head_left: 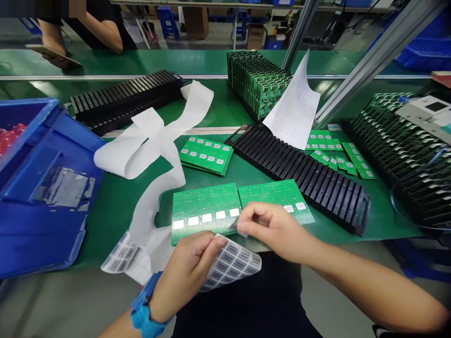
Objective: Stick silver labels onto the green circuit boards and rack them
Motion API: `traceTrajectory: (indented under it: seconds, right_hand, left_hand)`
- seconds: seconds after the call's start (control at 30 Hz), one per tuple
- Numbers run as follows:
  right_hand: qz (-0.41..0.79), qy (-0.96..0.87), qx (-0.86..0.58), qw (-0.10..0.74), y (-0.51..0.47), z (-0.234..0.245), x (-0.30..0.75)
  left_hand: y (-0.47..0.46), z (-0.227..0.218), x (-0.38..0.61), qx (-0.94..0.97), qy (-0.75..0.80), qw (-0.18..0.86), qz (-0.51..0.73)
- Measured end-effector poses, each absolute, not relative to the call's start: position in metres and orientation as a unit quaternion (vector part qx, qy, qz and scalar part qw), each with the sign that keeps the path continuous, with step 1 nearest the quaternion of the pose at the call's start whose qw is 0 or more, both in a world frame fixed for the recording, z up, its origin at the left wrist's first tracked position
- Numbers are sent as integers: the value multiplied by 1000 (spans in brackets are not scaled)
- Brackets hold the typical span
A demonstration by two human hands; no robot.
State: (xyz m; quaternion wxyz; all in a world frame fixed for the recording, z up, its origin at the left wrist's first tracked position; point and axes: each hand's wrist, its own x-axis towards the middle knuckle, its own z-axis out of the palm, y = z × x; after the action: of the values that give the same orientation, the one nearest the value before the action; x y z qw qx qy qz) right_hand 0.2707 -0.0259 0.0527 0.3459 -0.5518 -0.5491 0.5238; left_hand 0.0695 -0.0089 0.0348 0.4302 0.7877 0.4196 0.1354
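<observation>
My left hand (195, 258), with a blue band at the wrist, pinches a curling sheet of printed silver-grey labels (234, 264) at the bench's front edge. My right hand (266, 227) is closed, thumb against fingers, just above the inner corners of two green circuit board panels. Between its fingertips is a small, thin, greyish piece I cannot make out. The left panel (206, 199) carries a row of white labels along its near side. On the right panel (271, 190) two labels show, and my right hand covers part of it.
White backing strip (151, 141) curls across the left. Behind the panels lie a stack of labelled boards (206, 155) and a black slotted rack (299, 173). A blue bin (42, 188) stands left, racked boards (257, 84) at the back. Another person's hand (58, 58) holds a phone-like object across the bench.
</observation>
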Motion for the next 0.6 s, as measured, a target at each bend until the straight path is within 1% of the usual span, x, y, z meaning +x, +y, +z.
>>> traceTrajectory:
  seconds: [0.07, 0.1, 0.17, 0.2, 0.23, 0.3, 0.43, 0.6]
  right_hand:
    - [466, -562, -589, 346, -21, 57, 301]
    - [423, -583, -615, 323, -17, 60, 321]
    - [355, -621, -667, 209, -7, 63, 362]
    - [353, -627, -681, 134, -2, 63, 381]
    - [346, -632, -688, 83, 3, 63, 396]
    - [346, -635, -691, 21, 10, 60, 416]
    - [343, -638, -689, -8, 18, 53, 421]
    - [347, -636, -689, -8, 20, 47, 414]
  left_hand:
    - [-8, 34, 68, 803, 403, 421, 123]
    - [-8, 36, 68, 813, 383, 423, 113]
    - [-8, 39, 70, 835, 333, 431, 83]
    - [-8, 41, 73, 845, 307, 432, 64]
    - [-8, 42, 76, 856, 287, 428, 47]
    - [-8, 42, 81, 872, 266, 411, 24]
    - [-8, 39, 89, 885, 263, 383, 18]
    - [-6, 38, 89, 884, 268, 382, 12]
